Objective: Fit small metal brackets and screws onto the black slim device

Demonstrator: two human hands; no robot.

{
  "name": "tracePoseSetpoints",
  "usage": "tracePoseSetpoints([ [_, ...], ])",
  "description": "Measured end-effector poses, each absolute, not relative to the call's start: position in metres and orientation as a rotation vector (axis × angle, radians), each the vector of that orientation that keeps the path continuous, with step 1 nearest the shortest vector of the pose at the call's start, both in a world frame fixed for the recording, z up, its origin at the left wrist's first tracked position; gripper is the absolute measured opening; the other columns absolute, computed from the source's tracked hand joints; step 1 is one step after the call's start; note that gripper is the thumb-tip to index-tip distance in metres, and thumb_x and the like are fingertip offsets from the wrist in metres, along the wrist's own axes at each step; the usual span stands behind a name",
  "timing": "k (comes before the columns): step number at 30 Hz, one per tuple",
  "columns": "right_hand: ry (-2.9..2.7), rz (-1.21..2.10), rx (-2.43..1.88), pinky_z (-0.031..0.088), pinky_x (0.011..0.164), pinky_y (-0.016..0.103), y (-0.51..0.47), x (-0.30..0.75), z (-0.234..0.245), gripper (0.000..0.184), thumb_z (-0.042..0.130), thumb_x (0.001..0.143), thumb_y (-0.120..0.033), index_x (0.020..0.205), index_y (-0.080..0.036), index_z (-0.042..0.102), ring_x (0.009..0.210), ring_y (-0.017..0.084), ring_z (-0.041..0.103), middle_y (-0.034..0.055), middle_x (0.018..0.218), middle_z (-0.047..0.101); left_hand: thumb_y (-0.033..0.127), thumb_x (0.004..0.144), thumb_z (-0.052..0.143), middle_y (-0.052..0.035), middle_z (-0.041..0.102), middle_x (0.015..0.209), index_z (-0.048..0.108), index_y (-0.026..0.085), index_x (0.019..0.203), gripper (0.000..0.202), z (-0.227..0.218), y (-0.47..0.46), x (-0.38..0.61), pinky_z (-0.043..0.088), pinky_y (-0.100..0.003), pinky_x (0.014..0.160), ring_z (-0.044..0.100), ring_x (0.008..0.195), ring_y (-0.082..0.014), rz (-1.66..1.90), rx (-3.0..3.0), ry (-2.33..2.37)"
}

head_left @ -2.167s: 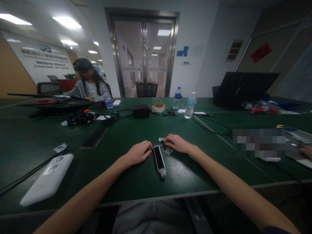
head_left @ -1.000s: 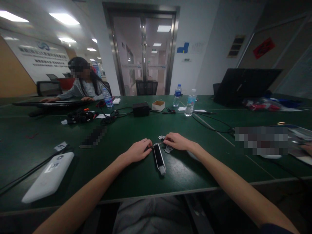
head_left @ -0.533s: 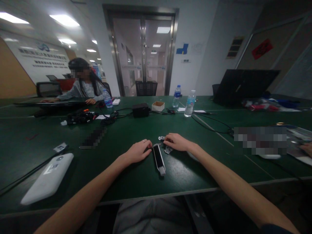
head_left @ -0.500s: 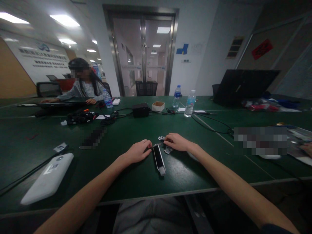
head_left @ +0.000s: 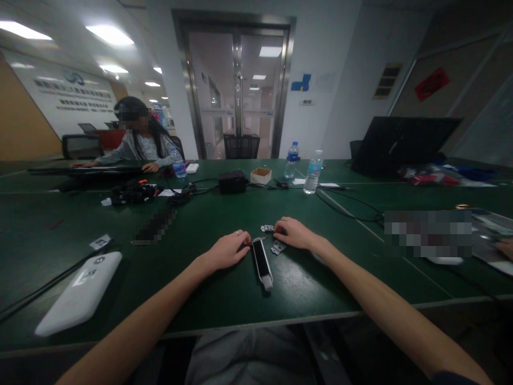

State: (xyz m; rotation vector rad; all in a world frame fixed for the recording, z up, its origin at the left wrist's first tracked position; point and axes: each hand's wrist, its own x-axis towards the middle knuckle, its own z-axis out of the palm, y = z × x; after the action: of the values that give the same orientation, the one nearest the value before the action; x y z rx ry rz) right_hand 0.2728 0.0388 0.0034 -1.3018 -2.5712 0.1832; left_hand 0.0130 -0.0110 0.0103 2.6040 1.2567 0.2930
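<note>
A narrow strip-shaped device (head_left: 262, 261), black on top with a white edge and a pale grey near end, lies on the green table in front of me. My left hand (head_left: 230, 249) rests at its far left end, fingers bent together; what is at their tips cannot be made out. Across from it, my right hand (head_left: 295, 233) has its fingers curled down over the table, their tips mostly hidden. Near those fingers are two small silvery plates with holes: one plate (head_left: 267, 228) lies beyond the strip, another plate (head_left: 278, 247) just below the hand.
Two water bottles (head_left: 313, 172) stand further back, near a small open box (head_left: 261, 176) and a black adapter (head_left: 232, 182) with cables. At left lies a white rounded case (head_left: 80, 294). A person (head_left: 138, 139) sits across the table; another person's hand (head_left: 505, 246) shows at right.
My right hand has shifted slightly right and away from me, baring more of the small plates. My left hand and the strip look nearly the same, with a slight camera shift.
</note>
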Motion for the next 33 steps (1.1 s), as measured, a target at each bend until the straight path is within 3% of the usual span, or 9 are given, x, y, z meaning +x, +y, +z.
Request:
tracePoseSetpoints([
  [8, -2.551, 0.161, -1.324, 0.043, 0.076, 0.029, 0.0369, 0.2718, 0.005, 0.026, 0.05, 0.091, -0.038, 0.092, -0.017, 0.065, 0.086, 0.019, 0.056, 0.0087, 0.091, 0.061, 0.028, 0.09, 0.047, -0.005, 0.058, 0.103, 0.052, 0.021, 0.104, 0.017, 0.0114, -0.0118, 0.0147, 0.047, -0.031, 0.077, 0.057, 0.091, -0.0196, 0.292, 2.599, 1.268],
  [20, -2.5, 0.141, -1.536, 0.043, 0.086, 0.034, 0.0385, 0.2771, 0.002, 0.033, 0.049, 0.09, -0.045, 0.105, -0.019, 0.062, 0.099, 0.022, 0.055, 0.0116, 0.107, 0.057, 0.028, 0.09, 0.047, -0.0045, 0.058, 0.103, 0.052, 0.021, 0.104, 0.016, 0.0108, -0.0113, 0.0132, 0.047, -0.031, 0.078, 0.057, 0.091, -0.0189, 0.306, 2.597, 1.256],
  [33, -2.504, 0.18, -1.528, 0.044, 0.082, 0.036, 0.0385, 0.2784, 0.0015, 0.037, 0.054, 0.087, -0.049, 0.108, -0.019, 0.06, 0.099, 0.024, 0.053, 0.0124, 0.109, 0.055, 0.029, 0.091, 0.046, -0.0049, 0.058, 0.103, 0.052, 0.021, 0.104, 0.017, 0.0127, -0.0125, 0.0137, 0.047, -0.031, 0.078, 0.057, 0.091, -0.0193, 0.301, 2.591, 1.256],
])
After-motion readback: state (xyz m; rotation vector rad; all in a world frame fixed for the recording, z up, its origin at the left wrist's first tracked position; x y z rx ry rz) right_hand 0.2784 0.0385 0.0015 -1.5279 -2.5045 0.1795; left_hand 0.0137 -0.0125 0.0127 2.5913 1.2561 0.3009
